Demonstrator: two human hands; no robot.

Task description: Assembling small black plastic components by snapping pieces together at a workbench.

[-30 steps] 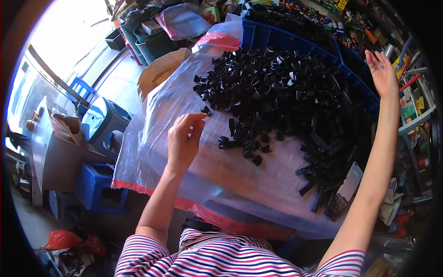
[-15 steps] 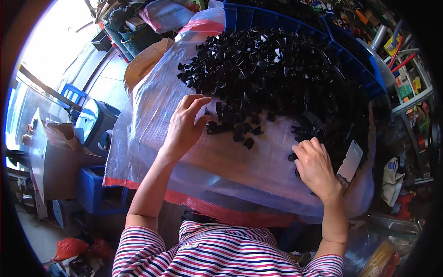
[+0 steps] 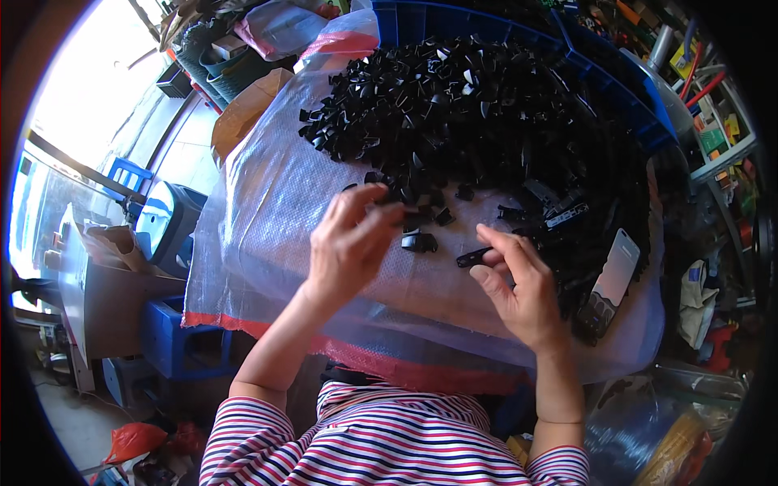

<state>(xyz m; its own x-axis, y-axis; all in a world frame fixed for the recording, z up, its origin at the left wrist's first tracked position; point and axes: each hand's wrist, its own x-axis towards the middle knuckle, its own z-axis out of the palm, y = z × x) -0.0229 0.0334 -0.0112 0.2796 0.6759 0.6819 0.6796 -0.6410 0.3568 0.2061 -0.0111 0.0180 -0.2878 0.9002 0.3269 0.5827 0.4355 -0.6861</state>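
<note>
A large heap of small black plastic pieces (image 3: pixel 438 105) lies on a whitish woven plastic sheet (image 3: pixel 324 219) with red edging. My left hand (image 3: pixel 344 251) is over the near left side of the heap, its fingers smeared by motion; whether they hold anything is unclear. To its right, my right hand (image 3: pixel 523 287) has curled fingers around one end of a long black plastic piece (image 3: pixel 472 257), which pokes out to the left. A loose curved black piece (image 3: pixel 419 240) sits on the sheet between both hands. Longer black parts (image 3: pixel 566 215) lie beyond my right hand.
A phone (image 3: pixel 612 279) rests on the sheet right of my right hand. Blue plastic bins (image 3: pixel 519 36) border the heap's far side. At left are a blue stool (image 3: pixel 182 336) and a cardboard box (image 3: pixel 97 283). Cluttered shelving (image 3: pixel 725 162) stands at right.
Both hands have moved inward, toward each other. My right hand has come away from the right side of the heap with a long black piece. The phone now shows more fully.
</note>
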